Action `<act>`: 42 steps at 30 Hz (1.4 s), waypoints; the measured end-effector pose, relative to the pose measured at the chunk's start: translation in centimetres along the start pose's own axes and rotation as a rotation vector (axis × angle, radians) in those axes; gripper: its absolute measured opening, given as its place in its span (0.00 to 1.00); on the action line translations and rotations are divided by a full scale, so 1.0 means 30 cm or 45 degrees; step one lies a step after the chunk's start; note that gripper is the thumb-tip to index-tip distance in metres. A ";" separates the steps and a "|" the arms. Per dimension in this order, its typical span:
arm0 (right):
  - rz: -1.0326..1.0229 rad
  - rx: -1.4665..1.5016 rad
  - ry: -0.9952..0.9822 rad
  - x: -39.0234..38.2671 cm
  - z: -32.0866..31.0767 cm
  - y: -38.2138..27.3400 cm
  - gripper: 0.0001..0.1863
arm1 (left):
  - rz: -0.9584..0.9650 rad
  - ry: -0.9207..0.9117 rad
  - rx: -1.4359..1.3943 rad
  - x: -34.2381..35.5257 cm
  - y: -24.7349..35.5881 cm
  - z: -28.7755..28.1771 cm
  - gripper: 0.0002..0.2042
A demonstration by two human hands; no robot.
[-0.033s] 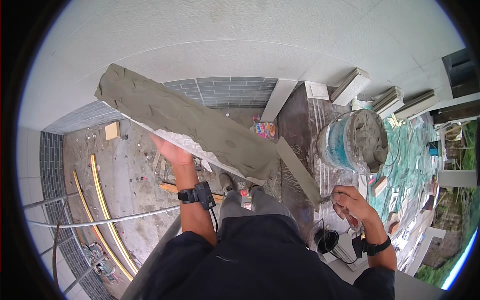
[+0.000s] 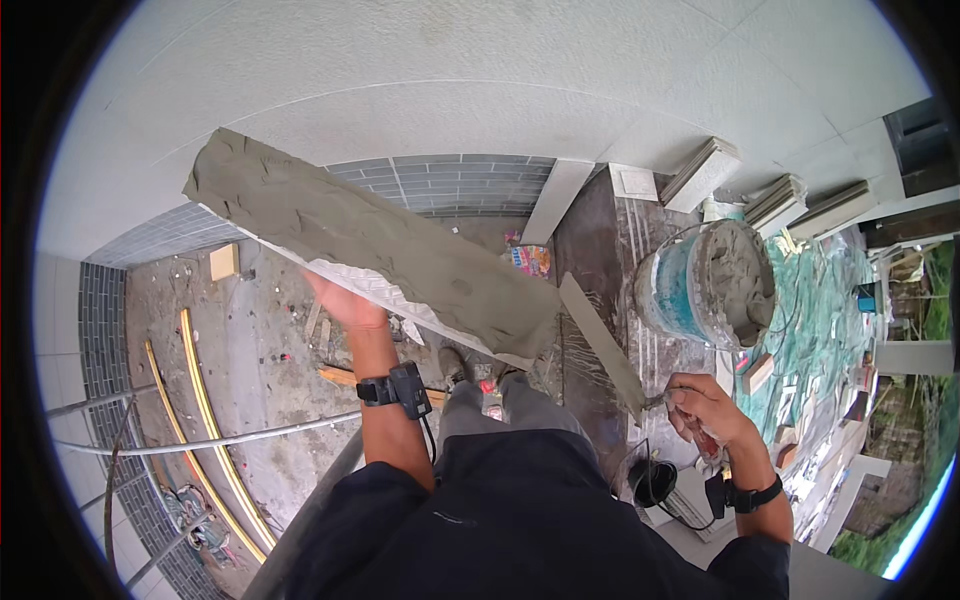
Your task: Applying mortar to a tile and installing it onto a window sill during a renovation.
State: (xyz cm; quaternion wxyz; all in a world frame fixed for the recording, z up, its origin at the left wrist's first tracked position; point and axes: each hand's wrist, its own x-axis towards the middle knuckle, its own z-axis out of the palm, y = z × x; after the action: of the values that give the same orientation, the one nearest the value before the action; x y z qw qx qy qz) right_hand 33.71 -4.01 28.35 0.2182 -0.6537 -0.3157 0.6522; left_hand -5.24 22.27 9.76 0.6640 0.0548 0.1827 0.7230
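Observation:
My left hand (image 2: 346, 305) supports a long white tile board (image 2: 416, 316) from beneath; its upper face is thickly coated with uneven grey mortar (image 2: 370, 240). The board slants from upper left to lower right across the view. My right hand (image 2: 705, 415) grips the red handle of a long, flat trowel (image 2: 600, 340), whose grey-smeared blade lies just off the board's right end. Beside it, to the upper right, stands a blue bucket (image 2: 678, 285) heaped with grey mortar.
Tile stacks (image 2: 700, 175) lean along the wall (image 2: 470, 120). Below are yellow strips (image 2: 205, 420), a dark cup-like container (image 2: 655, 485), green sheeting (image 2: 820, 310) with offcuts and metal bars (image 2: 250, 437) at lower left. My feet (image 2: 452, 365) stand beneath the board.
The coated board has shifted slightly left, and the trowel in my right hand has moved slightly right and down, widening the gap between them.

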 end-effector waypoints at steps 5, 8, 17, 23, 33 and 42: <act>0.100 0.405 -0.030 -0.005 0.005 0.053 0.15 | -0.141 -0.337 -0.152 0.027 -0.056 0.088 0.37; 0.153 0.649 -0.050 0.005 0.008 0.115 0.17 | -0.088 -0.352 -0.265 0.019 -0.112 0.106 0.38; 0.304 1.136 -0.117 0.093 0.093 0.307 0.17 | -0.179 -0.198 -0.251 -0.027 -0.210 0.056 0.35; 0.396 1.162 -0.173 0.203 0.165 0.265 0.20 | -0.264 -0.117 -0.324 -0.056 -0.255 0.029 0.36; 0.504 0.909 -0.324 0.319 0.275 0.018 0.19 | -0.420 -0.117 -0.242 -0.120 -0.290 -0.013 0.40; 0.308 0.328 -0.161 0.418 0.343 -0.298 0.20 | -0.511 -0.119 -0.219 -0.177 -0.327 -0.048 0.39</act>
State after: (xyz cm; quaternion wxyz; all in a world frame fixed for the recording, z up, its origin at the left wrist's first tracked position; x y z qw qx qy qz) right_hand 21.74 9.74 25.06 0.1999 -0.6111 -0.1618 0.7486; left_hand 4.13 17.30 5.99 0.8046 -0.0061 0.0969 0.5858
